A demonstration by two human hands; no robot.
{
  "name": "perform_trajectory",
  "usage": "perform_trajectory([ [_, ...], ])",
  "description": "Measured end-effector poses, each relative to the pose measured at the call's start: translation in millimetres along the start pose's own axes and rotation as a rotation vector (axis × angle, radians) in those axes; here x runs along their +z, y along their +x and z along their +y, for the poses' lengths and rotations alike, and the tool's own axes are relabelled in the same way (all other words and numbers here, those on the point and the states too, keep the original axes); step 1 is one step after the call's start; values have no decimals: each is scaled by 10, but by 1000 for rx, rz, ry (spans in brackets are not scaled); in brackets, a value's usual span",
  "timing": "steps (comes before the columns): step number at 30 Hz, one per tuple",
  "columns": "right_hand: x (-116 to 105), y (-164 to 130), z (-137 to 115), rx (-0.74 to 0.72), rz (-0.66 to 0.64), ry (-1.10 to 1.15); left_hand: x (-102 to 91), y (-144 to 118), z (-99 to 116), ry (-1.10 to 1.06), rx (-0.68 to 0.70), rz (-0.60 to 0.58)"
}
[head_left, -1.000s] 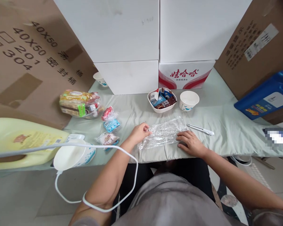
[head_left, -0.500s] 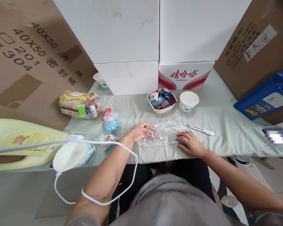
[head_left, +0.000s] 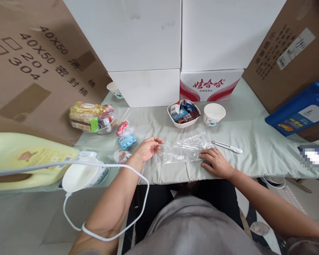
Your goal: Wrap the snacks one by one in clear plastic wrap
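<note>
A clear plastic bag [head_left: 186, 147] lies crumpled on the cloth between my hands. My left hand [head_left: 149, 148] hovers at its left edge, palm turned inward and fingers loosely bent, with nothing visible in them. On the bag's right edge rests my right hand [head_left: 215, 161], palm down with fingers laid flat. Just beyond it is a white utility knife [head_left: 227, 146]. Small snack packs sit left of my left hand: a red one [head_left: 122, 128], a blue one [head_left: 127, 141] and a clear-wrapped brownish one [head_left: 121, 156].
Behind the bag stand a white tray [head_left: 184, 125] of snack packets and a paper bowl [head_left: 214, 115]. Bagged bread [head_left: 87, 117], a yellow jug [head_left: 29, 159] and a tilted paper bowl [head_left: 82, 175] are left. A white cable [head_left: 146, 198] loops over my left forearm. Blue bottle [head_left: 299, 108] right; boxes behind.
My left hand has drawn left off the plastic bag, where its fingers were in or under the film. The bag's left part lies flatter. My right hand stays in place.
</note>
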State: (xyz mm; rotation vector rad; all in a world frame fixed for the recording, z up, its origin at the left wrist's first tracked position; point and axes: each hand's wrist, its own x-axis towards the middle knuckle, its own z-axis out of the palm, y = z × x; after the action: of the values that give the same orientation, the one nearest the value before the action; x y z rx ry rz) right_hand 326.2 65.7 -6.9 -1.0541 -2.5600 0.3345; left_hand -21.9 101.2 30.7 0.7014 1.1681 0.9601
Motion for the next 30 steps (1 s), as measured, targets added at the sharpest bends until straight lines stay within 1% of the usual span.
perform_trajectory([
  [3, -2, -2, -2, -2, -1, -10, 116, -35, 5, 227, -72, -115],
  [4, -2, -2, -3, -3, 0, -13, 169, -29, 8, 325, -74, -148],
  [6, 1, -3, -4, -5, 4, -17, 281, -2, 18, 491, -35, -199],
  [8, 7, -5, -4, -8, 10, -22, 390, 17, 32, 626, 41, -277],
  [10, 14, -7, -2, -10, 17, -29, 492, 2, 31, 774, 152, -363],
  [14, 21, -7, 2, -10, 18, -37, 656, -148, -70, 1097, 389, -508],
  [16, 20, -5, 3, -6, 15, -40, 694, -246, -164, 1222, 450, -541],
  [18, 19, -2, 4, 1, 12, -39, 695, -332, -256, 1297, 473, -529],
  [20, 20, -1, 8, 3, 8, -35, 669, -395, -324, 1276, 477, -511],
  [22, 22, -2, 12, 2, 5, -30, 629, -432, -356, 1145, 449, -496],
  [24, 23, -3, 14, -2, 7, -23, 582, -432, -350, 917, 349, -471],
  [26, 20, -3, 12, -6, 12, -16, 520, -390, -314, 662, 201, -435],
  [28, 14, -3, 9, -6, 14, -11, 431, -305, -261, 482, 100, -342],
  [30, 8, -3, 5, -4, 13, -11, 313, -198, -207, 429, 84, -176],
])
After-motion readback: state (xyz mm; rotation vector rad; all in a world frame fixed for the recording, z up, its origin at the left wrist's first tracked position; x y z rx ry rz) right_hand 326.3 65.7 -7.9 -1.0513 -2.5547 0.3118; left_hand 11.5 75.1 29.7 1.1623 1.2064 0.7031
